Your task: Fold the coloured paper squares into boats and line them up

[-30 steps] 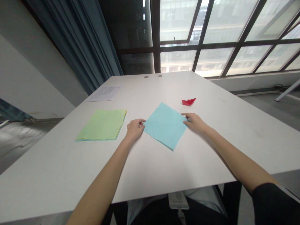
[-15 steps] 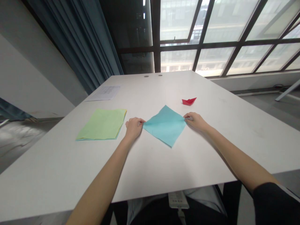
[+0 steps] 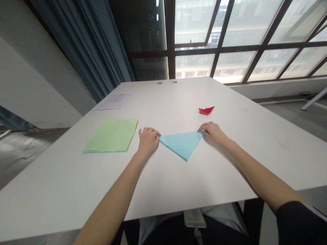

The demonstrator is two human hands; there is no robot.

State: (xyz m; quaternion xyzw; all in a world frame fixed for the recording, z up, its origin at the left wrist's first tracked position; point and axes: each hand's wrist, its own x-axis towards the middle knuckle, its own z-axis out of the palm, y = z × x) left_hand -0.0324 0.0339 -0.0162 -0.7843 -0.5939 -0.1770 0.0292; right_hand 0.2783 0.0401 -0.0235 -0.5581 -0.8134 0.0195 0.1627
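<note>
A light blue sheet of paper (image 3: 182, 143) is doubled into a triangle, with its straight folded edge on the far side and its point towards me. My left hand (image 3: 149, 139) pinches the triangle's left corner. At the opposite corner, my right hand (image 3: 211, 131) grips the paper between thumb and fingers. Beyond my right hand sits a small red folded paper boat (image 3: 206, 110), touched by neither hand.
Left of my left hand lies a stack of coloured paper (image 3: 111, 135), light green on top with yellow and blue edges showing. A printed white sheet (image 3: 113, 101) rests farther back on the white table (image 3: 163, 190).
The blue paper was a spread-out diamond and is now folded over, its far half brought down onto the near half. Both hands remain at the side corners, having shifted only slightly.
</note>
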